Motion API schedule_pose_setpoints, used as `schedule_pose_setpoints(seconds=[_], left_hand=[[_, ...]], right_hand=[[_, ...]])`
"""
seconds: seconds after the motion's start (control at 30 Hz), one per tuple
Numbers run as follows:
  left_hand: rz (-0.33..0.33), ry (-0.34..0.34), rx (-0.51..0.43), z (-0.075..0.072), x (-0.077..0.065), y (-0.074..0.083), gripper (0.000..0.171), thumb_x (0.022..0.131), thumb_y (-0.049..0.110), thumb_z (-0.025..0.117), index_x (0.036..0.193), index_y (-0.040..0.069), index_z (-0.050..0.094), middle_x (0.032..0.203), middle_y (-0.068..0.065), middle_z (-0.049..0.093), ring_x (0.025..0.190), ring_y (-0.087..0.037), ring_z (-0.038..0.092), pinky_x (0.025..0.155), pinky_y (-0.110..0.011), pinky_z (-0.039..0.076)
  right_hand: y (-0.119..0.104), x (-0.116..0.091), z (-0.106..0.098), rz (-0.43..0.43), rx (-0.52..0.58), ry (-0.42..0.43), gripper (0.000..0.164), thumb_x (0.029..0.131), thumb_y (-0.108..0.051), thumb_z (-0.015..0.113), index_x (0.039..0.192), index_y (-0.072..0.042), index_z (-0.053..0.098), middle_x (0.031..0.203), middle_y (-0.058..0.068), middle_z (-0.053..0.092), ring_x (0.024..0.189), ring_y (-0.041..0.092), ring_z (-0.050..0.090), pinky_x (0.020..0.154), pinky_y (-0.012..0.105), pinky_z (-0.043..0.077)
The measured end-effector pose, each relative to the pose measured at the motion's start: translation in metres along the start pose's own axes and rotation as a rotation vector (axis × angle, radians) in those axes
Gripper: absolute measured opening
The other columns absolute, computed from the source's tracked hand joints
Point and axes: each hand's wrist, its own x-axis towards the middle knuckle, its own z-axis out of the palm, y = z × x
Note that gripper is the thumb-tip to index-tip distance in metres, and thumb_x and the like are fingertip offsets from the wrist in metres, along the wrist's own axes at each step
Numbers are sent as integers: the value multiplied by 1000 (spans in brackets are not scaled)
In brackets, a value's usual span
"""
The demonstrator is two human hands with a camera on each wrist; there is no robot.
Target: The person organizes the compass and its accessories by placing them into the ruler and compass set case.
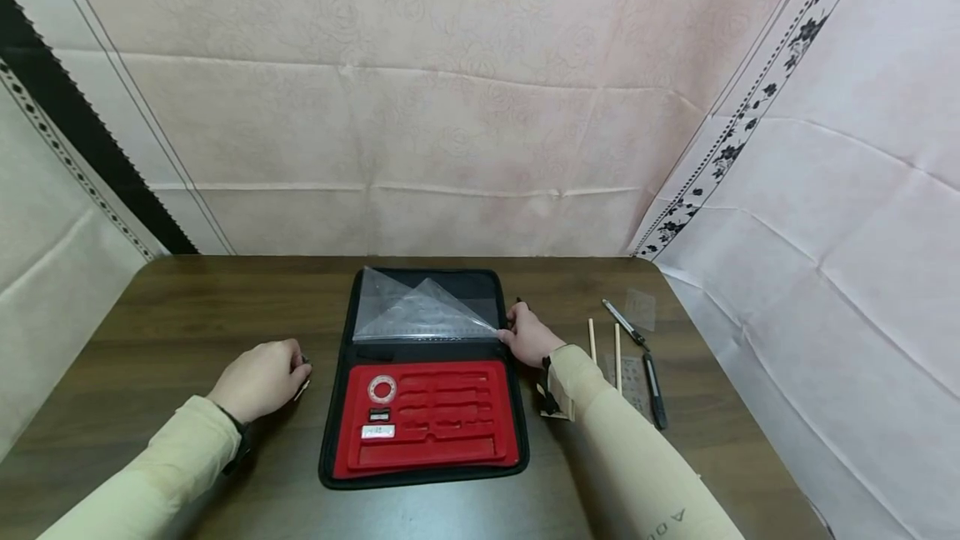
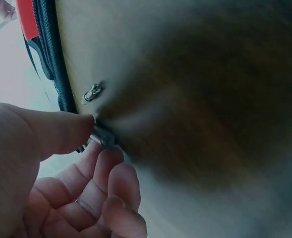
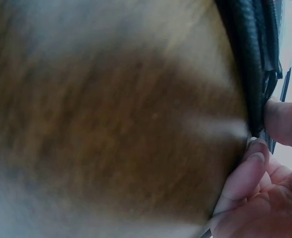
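A black zip case [image 1: 424, 480] lies unfolded on the table, its lower half lined with a red moulded tray [image 1: 438, 457]. Clear triangular rulers [image 1: 431, 315] sit in the upper half. With thumb and fingers, my right hand [image 1: 534, 338] pinches the zippered right edge of the case; in the right wrist view the thumb lies on the inner side of the zipper edge [image 3: 252, 74]. Left of the case, my left hand [image 1: 261, 380] pinches a small metal piece [image 2: 104, 136] close over the tabletop. A second small metal piece [image 2: 91, 93] lies just beyond the fingertips.
The tray holds a white ring [image 1: 382, 389], a small black-and-white box [image 1: 379, 415] and an eraser-like white block [image 1: 378, 432]. To the right lie a compass-like metal tool [image 1: 624, 322], a black-handled tool [image 1: 654, 390], wooden sticks [image 1: 618, 357] and a clear plastic piece [image 1: 640, 309].
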Motion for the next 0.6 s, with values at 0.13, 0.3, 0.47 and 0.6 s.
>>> schedule_pose_setpoints(seconds=[0.13, 0.3, 0.47, 0.6], left_hand=[[9, -2, 17, 1, 1, -1, 15, 88, 15, 67, 76, 9, 60, 63, 1, 53, 56, -16, 48, 51, -36, 42], [65, 47, 73, -1, 0, 6, 18, 90, 9, 64, 74, 3, 58, 63, -4, 52, 57, -18, 51, 54, -42, 48], [131, 118, 62, -7, -2, 39, 15, 89, 9, 68, 82, 1, 57, 68, -5, 51, 59, -17, 53, 54, -37, 51], [203, 85, 18, -5, -6, 76, 15, 88, 13, 70, 85, 9, 56, 72, 0, 51, 62, -12, 51, 55, -30, 47]], right_hand=[[-2, -1, -1, 4, 7, 0, 33, 98, -18, 58, 118, 0, 39, 98, 12, 50, 89, 23, 51, 82, 39, 43], [-2, -1, 0, 2, 9, -2, 33, 99, -18, 58, 119, 0, 39, 98, 12, 51, 89, 24, 52, 82, 39, 43], [-1, -1, -1, 7, 9, -5, 34, 98, -19, 58, 119, -1, 39, 98, 12, 51, 89, 23, 52, 81, 39, 43], [-1, -1, -1, 8, 12, -8, 34, 98, -19, 58, 119, -1, 39, 98, 12, 50, 88, 24, 51, 81, 39, 43]])
